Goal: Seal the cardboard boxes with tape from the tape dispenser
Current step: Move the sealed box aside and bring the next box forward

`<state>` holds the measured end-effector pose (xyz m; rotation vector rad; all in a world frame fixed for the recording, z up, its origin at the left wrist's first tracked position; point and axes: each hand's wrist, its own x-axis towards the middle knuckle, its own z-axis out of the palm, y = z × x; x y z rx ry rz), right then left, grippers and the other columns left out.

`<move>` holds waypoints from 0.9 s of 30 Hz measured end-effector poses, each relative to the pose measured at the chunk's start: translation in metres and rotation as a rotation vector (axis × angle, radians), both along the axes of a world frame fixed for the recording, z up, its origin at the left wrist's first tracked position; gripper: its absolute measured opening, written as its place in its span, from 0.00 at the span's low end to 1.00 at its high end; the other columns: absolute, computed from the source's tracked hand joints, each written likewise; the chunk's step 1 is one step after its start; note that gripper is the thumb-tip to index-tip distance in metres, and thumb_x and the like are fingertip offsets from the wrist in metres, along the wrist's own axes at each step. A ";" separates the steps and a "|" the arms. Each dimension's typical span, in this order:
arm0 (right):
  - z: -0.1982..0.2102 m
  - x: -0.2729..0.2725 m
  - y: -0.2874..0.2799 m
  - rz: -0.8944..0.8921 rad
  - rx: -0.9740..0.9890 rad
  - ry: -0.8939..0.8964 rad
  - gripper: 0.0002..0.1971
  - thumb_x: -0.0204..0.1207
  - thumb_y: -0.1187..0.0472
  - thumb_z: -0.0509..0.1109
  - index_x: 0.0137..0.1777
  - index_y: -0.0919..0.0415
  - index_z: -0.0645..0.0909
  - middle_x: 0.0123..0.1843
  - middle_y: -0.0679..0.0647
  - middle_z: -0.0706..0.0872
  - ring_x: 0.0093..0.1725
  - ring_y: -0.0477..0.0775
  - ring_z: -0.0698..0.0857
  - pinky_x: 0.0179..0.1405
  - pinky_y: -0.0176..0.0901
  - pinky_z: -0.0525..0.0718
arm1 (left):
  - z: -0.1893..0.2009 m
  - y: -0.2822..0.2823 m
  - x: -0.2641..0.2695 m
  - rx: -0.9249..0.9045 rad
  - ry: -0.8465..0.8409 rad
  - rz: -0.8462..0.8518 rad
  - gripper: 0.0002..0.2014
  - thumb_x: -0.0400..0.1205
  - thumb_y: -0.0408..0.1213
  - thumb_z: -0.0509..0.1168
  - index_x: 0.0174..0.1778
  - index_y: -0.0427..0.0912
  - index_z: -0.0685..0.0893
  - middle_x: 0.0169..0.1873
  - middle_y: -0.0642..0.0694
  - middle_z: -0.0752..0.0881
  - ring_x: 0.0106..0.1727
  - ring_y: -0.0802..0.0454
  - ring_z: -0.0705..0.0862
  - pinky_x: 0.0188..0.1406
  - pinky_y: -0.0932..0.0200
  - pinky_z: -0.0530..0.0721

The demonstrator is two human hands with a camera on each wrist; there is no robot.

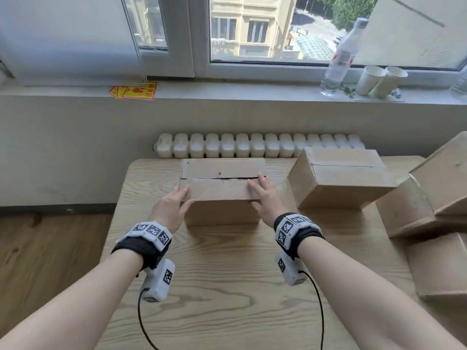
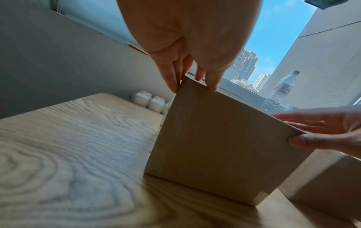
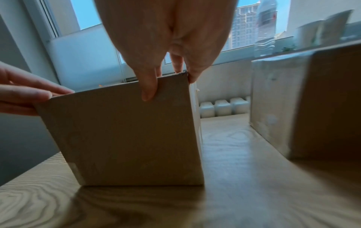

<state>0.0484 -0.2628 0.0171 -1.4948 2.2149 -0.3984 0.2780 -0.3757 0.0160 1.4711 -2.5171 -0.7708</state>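
The left hand (image 1: 169, 207) is resting at the left end of the middle cardboard box (image 1: 222, 190), its fingers (image 2: 171, 77) lying straight and close together over the top left corner while the thumb is pressing the near face just below the top edge. The right hand (image 1: 266, 197) is mirroring it at the right end: straight fingers (image 1: 254, 186) are lying flat on the top flap, reaching toward the centre seam, and the thumb (image 3: 149, 91) is pointing down the near face. Neither hand is curling round anything. The box is sitting in the centre of the frame on the wooden surface (image 1: 227, 286), its two top flaps meeting along a seam that is gaping slightly dark at the right. A second box (image 1: 341, 183) is standing to the right, apart from the first, with a strip of bare wood showing between them. More boxes (image 1: 434, 210) are crowding the right edge of the frame. Open wood is stretching across the lower half and left of the frame up to the rounded left corner. A white radiator (image 1: 257, 146) is running behind the far edge, and a windowsill (image 1: 227, 90) above is carrying a bottle (image 1: 340, 59), paper cups (image 1: 380, 80) and orange stickers (image 1: 134, 90).
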 end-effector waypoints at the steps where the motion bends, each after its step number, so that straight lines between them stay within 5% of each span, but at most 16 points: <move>1: 0.000 -0.001 0.013 -0.010 -0.005 -0.012 0.31 0.80 0.69 0.64 0.82 0.53 0.60 0.86 0.57 0.46 0.85 0.56 0.44 0.80 0.43 0.45 | 0.001 0.011 0.000 -0.002 0.008 -0.005 0.25 0.84 0.44 0.60 0.77 0.43 0.69 0.78 0.38 0.66 0.75 0.40 0.71 0.73 0.50 0.68; 13: 0.006 -0.006 0.188 -0.044 -0.041 -0.061 0.30 0.81 0.68 0.64 0.81 0.55 0.61 0.86 0.55 0.46 0.85 0.53 0.44 0.80 0.40 0.47 | -0.001 0.173 -0.010 -0.047 -0.002 -0.046 0.26 0.81 0.47 0.65 0.74 0.43 0.73 0.75 0.38 0.70 0.70 0.38 0.77 0.68 0.46 0.76; 21: 0.004 -0.008 0.244 -0.008 -0.042 -0.048 0.31 0.81 0.67 0.65 0.82 0.54 0.60 0.86 0.53 0.44 0.85 0.53 0.47 0.79 0.46 0.58 | -0.006 0.240 -0.007 -0.046 -0.009 0.000 0.27 0.82 0.47 0.63 0.77 0.45 0.68 0.79 0.40 0.64 0.68 0.41 0.78 0.68 0.51 0.73; 24: -0.001 -0.013 0.251 -0.019 -0.071 -0.024 0.37 0.77 0.69 0.68 0.83 0.53 0.55 0.86 0.51 0.43 0.82 0.56 0.59 0.73 0.47 0.71 | -0.007 0.248 -0.009 -0.032 -0.039 -0.011 0.30 0.84 0.48 0.59 0.81 0.47 0.60 0.83 0.42 0.51 0.79 0.45 0.64 0.75 0.53 0.66; 27: -0.014 -0.019 0.262 -0.103 -0.073 0.016 0.40 0.75 0.71 0.68 0.83 0.56 0.53 0.86 0.54 0.47 0.77 0.60 0.68 0.64 0.50 0.79 | -0.007 0.251 -0.013 -0.110 -0.018 -0.068 0.29 0.85 0.47 0.58 0.81 0.43 0.59 0.83 0.42 0.49 0.83 0.48 0.49 0.81 0.55 0.50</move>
